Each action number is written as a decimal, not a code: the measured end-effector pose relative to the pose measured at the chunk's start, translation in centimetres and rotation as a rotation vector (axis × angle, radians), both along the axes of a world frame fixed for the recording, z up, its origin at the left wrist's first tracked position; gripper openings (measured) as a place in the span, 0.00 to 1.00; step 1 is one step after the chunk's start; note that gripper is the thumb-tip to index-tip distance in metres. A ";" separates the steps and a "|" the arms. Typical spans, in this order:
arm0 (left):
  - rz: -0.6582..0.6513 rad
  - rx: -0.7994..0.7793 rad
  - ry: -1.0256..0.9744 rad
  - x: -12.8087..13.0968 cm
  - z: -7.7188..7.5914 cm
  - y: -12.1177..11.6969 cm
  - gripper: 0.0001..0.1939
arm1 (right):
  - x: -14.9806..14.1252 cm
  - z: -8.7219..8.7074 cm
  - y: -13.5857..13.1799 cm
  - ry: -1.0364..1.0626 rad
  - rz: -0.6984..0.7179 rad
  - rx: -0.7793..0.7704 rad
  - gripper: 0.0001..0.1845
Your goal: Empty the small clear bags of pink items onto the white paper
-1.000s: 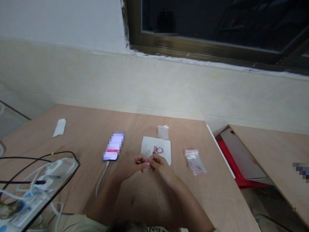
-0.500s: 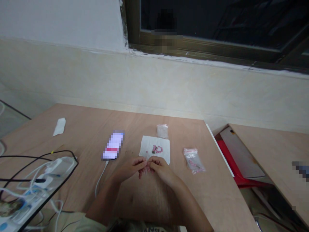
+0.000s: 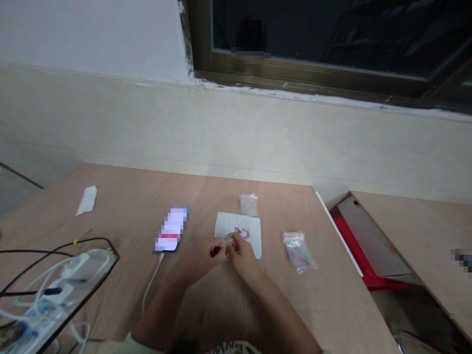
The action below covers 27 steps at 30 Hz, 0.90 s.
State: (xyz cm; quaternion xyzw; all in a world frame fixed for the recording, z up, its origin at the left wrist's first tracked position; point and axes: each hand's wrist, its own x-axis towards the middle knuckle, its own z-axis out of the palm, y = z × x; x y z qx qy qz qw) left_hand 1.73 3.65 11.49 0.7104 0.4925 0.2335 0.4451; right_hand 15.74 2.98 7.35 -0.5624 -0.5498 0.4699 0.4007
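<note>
My left hand (image 3: 211,253) and my right hand (image 3: 241,253) meet just over the near edge of a white paper sheet (image 3: 225,222). Both have their fingers curled and pinched together. Something small and pale pinkish shows between the fingertips, too small and blurred to name. Pink beads (image 3: 243,232) lie in a loose curve on the sheet, partly hidden behind my right hand. Just beyond the sheet is a small clear zip bag (image 3: 248,204). To the right of my right hand lies a larger clear zip bag (image 3: 299,253) with pinkish bits inside.
A lit phone (image 3: 171,229) on a white charging cable (image 3: 150,278) lies left of my hands. A power strip (image 3: 96,263) with tangled cords fills the near left. Farther back is a white scrap (image 3: 87,200). A red item (image 3: 356,246) sits in the gap right of the table.
My hands have turned inward and the left fingers have curled more. They now cover part of the beads. The view has shifted slightly, and the bags and phone stay in place.
</note>
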 end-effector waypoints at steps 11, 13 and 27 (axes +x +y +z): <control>0.105 -0.296 -0.293 -2.8 -5.3 0.2 0.16 | 0.2 -2.4 1.2 0.437 0.051 -0.209 0.11; 0.161 -0.270 -0.295 -2.8 -6.1 0.3 0.16 | 0.5 -2.8 1.0 0.423 -0.049 -0.230 0.14; 0.379 -0.250 -0.243 -3.0 -7.1 1.2 0.12 | 1.7 -7.2 1.1 0.156 -0.046 -0.166 0.15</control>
